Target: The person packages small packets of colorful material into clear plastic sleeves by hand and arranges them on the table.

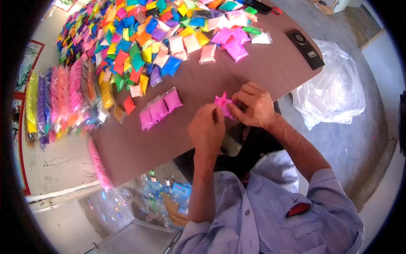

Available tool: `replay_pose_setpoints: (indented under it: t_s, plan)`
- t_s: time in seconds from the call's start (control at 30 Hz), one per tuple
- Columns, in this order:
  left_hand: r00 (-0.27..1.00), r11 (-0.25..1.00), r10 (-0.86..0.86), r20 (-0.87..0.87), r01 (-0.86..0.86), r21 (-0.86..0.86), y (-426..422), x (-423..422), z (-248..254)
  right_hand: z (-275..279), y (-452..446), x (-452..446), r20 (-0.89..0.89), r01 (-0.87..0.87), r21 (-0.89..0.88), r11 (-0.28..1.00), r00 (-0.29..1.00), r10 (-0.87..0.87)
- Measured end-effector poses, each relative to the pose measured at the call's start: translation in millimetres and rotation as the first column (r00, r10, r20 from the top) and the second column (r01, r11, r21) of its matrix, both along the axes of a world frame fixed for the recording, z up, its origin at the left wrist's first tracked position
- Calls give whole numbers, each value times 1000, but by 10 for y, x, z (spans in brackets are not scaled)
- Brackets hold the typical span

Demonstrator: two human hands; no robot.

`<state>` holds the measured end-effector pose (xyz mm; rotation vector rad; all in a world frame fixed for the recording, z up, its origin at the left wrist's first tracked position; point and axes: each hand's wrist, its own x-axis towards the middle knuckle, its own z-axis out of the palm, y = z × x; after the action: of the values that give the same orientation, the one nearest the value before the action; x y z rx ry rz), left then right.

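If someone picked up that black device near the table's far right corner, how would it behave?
The black device looks rigid, so it would probably lift without sagging. Lying flat on the table, its long, boxy body seems unlikely to roll.

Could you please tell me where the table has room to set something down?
The tabletop is bare between the row of three pink packets and the long pink bundle at its edge, and also between the right hand and the black device. The far side is crowded with heaped coloured packets.
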<state>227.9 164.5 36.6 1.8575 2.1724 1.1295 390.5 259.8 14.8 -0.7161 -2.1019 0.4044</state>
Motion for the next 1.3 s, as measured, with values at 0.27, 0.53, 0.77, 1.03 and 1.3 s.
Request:
replay_pose_setpoints:
  t_s: [0.27, 0.53, 0.77, 1.03, 1.3]
  plan:
    - [993, 994, 102, 62, -99, -46, -90, -63, 139, -19, -3, 16, -7, -4, -27, 1000, 1000, 4]
    - [996, 997, 71, 47, -71, 0, -227, -106, -165, 1, 3, 34, 13, -11, 1, 1000, 1000, 11]
    - [999, 999, 29, 45, -30, 14, -266, 68, -9, 13, -11, 7, -5, -7, -15, 1000, 1000, 7]
    - [993, 993, 121, -7, -121, 3, -303, -123, -138, -5, -9, -1, 16, -12, 9, 1000, 1000, 12]
    - [999, 999, 1, 50, -3, 44, -293, 24, -85, 6, 7, -3, 4, -6, 22, 1000, 1000, 6]
